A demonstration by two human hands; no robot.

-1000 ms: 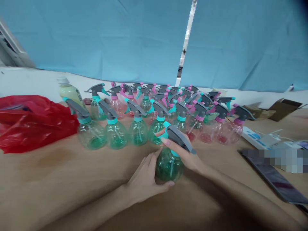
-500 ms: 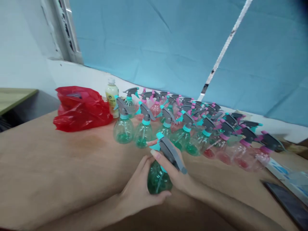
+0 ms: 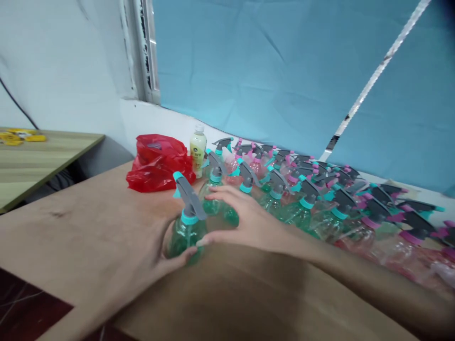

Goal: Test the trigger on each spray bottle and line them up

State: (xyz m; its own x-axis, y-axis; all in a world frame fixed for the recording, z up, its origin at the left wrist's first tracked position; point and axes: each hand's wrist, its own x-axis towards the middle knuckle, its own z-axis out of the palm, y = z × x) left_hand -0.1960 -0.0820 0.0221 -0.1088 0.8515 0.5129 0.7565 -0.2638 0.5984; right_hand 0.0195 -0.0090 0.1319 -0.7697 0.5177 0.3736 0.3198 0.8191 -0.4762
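A green spray bottle (image 3: 187,233) with a grey and turquoise trigger head stands upright in front of me. My left hand (image 3: 158,266) is wrapped around the lower body of this bottle from the left. On the other side, my right hand (image 3: 247,217) has its thumb and fingers apart, off the trigger head. Its thumb tip is close to the bottle and my left thumb; whether they touch I cannot tell. Beyond my right hand is a row of green spray bottles (image 3: 305,213), partly hidden by that hand. Pink spray bottles (image 3: 362,234) continue the row to the right.
A red plastic bag (image 3: 159,166) sits at the back left of the wooden table (image 3: 88,222), beside a drink bottle (image 3: 197,150) with a white cap. Another table (image 3: 53,151) at left carries yellow items (image 3: 23,136). Blue sheeting (image 3: 284,80) covers the back.
The spray bottle has moved left and my left hand still holds it. My right hand has let go of its trigger head and opened. The camera view has turned left.
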